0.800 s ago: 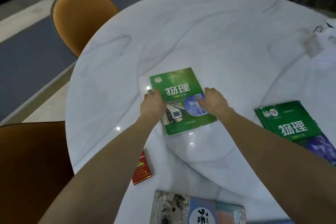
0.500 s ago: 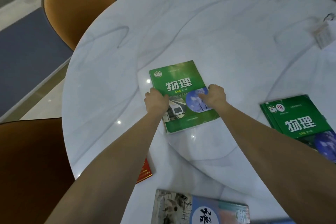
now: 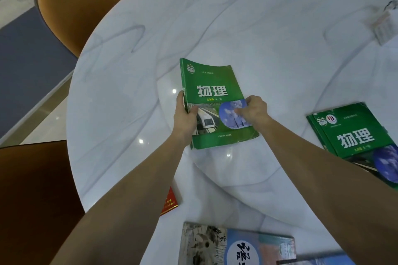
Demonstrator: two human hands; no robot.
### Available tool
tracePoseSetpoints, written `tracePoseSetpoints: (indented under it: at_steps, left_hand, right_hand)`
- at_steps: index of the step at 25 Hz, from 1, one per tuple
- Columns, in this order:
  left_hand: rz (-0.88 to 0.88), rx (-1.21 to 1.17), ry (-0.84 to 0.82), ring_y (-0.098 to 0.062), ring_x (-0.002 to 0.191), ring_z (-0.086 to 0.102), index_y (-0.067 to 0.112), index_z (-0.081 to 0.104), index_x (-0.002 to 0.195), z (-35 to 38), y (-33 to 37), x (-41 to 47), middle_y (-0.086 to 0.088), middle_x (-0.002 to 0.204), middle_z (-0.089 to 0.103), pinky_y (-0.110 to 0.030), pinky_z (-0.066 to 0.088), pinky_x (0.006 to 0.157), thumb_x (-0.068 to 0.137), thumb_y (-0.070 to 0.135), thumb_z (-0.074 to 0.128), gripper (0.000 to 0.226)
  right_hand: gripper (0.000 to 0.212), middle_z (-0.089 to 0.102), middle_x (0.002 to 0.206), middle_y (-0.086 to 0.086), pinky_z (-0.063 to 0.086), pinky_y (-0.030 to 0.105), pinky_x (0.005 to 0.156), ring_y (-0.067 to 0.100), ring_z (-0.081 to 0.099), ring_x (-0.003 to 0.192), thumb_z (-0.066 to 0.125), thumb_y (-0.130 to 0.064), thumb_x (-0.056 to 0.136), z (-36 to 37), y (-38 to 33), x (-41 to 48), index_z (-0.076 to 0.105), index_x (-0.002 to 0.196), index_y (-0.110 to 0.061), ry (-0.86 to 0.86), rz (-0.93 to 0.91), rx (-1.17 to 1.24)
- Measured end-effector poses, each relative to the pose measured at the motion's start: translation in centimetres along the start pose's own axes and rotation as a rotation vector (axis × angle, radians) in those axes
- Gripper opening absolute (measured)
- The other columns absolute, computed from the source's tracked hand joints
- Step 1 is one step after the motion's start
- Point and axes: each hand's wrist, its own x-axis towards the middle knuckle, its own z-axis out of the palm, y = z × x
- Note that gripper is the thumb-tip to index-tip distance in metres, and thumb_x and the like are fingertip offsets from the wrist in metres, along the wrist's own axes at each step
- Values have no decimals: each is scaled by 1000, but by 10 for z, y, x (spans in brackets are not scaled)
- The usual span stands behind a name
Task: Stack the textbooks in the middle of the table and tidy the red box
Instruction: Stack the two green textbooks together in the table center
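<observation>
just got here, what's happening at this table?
A person holds a green physics textbook with both hands near the middle of the round white table: the left hand has a grip on the spine edge, the right hand on the opposite edge. Another green textbook lies to the right, unstacked, and a blue and grey book sits at the near edge. The red box rests by the left forearm, untouched.

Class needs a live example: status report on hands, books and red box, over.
Left hand and right hand both gripping green physics textbook at table centre. Second green textbook and blue textbook unstacked. Red box untouched, half under left forearm.
</observation>
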Motion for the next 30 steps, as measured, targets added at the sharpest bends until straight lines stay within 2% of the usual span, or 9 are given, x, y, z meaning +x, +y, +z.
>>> tracePoseSetpoints:
  at_steps: [2,5,8,10,12,17,21,26,30]
  left_hand:
    - [19,-96,-28,-23,94,68,28,37,135,-7,0,1,-9,118,64,-39,59,75,94,-1,45,51]
    - [22,-182,-66,-17,77,72,31,47,124,-12,6,-1,-5,102,70,-32,59,60,92,-3,48,46]
    - [29,-179,-110,-16,72,73,39,53,109,-10,17,-4,-2,96,72,-32,58,57,91,-3,49,46]
    - [32,-136,-143,-17,73,73,40,53,111,-6,22,-8,-4,96,72,-34,59,59,91,-1,51,45]
    - [26,-66,-171,-17,73,73,35,48,124,2,27,-12,-7,98,72,-34,59,60,92,2,53,47]
    - [84,118,-270,-12,78,72,26,40,137,33,24,-27,-7,104,71,-29,60,67,92,3,53,51]
    - [64,202,-340,-23,90,70,25,43,135,60,14,-37,-12,115,68,-38,59,79,93,3,52,48]
    - [54,263,-389,-13,85,69,24,43,134,80,-4,-48,-8,117,67,-25,58,70,93,4,52,47]
    - [35,341,-368,-27,99,67,24,44,135,84,-17,-52,-12,120,66,-43,56,88,92,3,53,49]
  right_hand:
    - [39,65,113,16,48,31,82,27,60,94,72,-20,80,-3,3,-4,59,111,-2,-11,32,160]
    - [44,63,110,13,51,32,84,24,63,93,75,-19,78,-12,6,-9,55,115,-7,-76,87,461]
    - [49,59,103,8,51,29,75,17,60,83,76,-13,78,-24,11,-20,53,120,-7,-64,95,596]
    - [48,61,101,10,51,27,73,17,61,79,74,-8,78,-31,18,-31,53,121,-5,-48,89,672]
    - [44,63,98,13,51,23,66,14,61,70,72,-3,79,-38,28,-44,54,120,-3,-19,92,738]
    - [39,63,98,16,51,26,63,19,60,71,68,0,81,-55,67,-73,54,117,-6,105,149,810]
    - [32,66,104,20,54,39,84,27,64,85,68,-1,82,-62,98,-89,53,107,-12,190,210,830]
    - [27,67,111,21,53,46,92,31,65,93,68,-3,83,-63,126,-100,54,105,-11,243,268,790]
    - [30,67,109,20,54,39,85,27,62,86,68,-6,83,-56,140,-104,55,109,-9,252,309,706]
